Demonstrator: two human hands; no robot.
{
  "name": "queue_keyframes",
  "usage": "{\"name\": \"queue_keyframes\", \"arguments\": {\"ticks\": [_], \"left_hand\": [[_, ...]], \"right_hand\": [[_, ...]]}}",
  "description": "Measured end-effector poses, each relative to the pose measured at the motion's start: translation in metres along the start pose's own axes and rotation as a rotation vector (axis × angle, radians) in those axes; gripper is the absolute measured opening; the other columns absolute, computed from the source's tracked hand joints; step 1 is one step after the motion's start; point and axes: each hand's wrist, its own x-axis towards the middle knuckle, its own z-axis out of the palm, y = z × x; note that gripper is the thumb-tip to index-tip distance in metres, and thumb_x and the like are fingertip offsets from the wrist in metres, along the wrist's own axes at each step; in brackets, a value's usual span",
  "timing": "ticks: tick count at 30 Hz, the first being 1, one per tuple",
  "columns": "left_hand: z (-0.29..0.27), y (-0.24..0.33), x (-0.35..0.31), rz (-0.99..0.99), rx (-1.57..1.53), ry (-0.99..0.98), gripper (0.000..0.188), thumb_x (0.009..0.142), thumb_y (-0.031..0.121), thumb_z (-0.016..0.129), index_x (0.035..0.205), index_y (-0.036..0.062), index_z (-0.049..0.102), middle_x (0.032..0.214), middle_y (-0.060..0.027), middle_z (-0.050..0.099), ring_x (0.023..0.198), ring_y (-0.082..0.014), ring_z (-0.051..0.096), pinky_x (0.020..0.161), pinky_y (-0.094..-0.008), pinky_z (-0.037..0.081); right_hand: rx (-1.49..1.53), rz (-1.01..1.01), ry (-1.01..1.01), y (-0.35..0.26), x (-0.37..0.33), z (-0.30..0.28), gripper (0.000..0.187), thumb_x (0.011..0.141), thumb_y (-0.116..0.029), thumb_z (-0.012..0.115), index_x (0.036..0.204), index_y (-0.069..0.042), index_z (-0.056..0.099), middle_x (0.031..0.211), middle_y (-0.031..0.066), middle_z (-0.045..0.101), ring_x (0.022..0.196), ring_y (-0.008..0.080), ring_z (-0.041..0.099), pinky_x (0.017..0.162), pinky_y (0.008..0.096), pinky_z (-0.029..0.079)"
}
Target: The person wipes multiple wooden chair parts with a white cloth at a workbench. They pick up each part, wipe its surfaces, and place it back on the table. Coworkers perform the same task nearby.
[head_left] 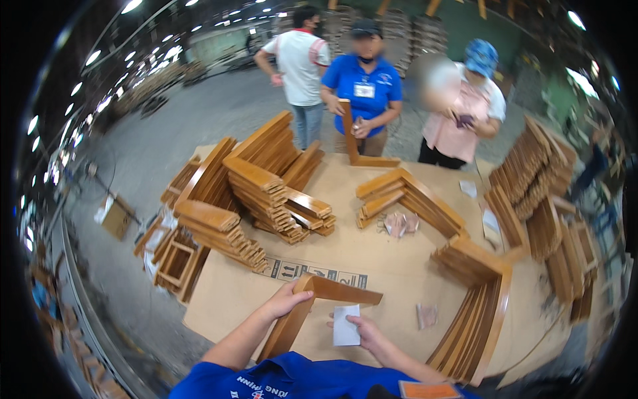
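Observation:
My left hand [290, 299] is wrapped round the corner of an L-shaped brown wooden piece [342, 291], glossy and standing on edge. One arm of this piece runs back toward my body; the other points off to the right. In my right hand [369, 334] is a small white rectangular sheet [346, 318], pinched between thumb and fingers just inside the angle of the wood. Right of that hand lies a small flat pinkish packet [427, 316] on the cardboard-covered table [392, 266].
Stacked L-shaped pieces [219, 223] rise at the left; more wooden pieces [475, 292] stand at the right. Further pinkish packets [401, 225] lie mid-table. Across the table, a person in blue [364, 76] holds another L-shaped piece [348, 136]. Two more people stand nearby.

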Motion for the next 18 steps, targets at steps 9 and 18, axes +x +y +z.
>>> {"name": "queue_keyframes", "arguments": {"ticks": [9, 18], "left_hand": [[0.006, 0.011, 0.031, -0.089, -0.106, 0.12, 0.042, 0.093, 0.04, 0.053, 0.11, 0.0005, 0.056, 0.086, -0.0094, 0.063, 0.07, -0.0189, 0.063, 0.059, -0.0313, 0.052], [0.019, 0.01, 0.046, -0.149, -0.124, 0.228, 0.059, 0.094, 0.057, 0.041, 0.102, 0.0018, 0.06, 0.08, -0.0091, 0.064, 0.067, -0.0192, 0.063, 0.061, -0.0287, 0.051]], "right_hand": [[-1.055, -1.034, 0.449, -0.021, 0.026, 0.026, 0.045, 0.092, -0.016, 0.054, 0.133, -0.003, 0.044, 0.131, 0.0204, 0.046, 0.124, 0.0375, 0.041, 0.104, 0.0411, 0.034], [-1.455, -1.041, 0.608, -0.013, 0.051, 0.01, 0.067, 0.075, -0.009, 0.061, 0.138, -0.01, 0.039, 0.138, 0.0115, 0.039, 0.126, 0.0366, 0.035, 0.105, 0.051, 0.029]]}}
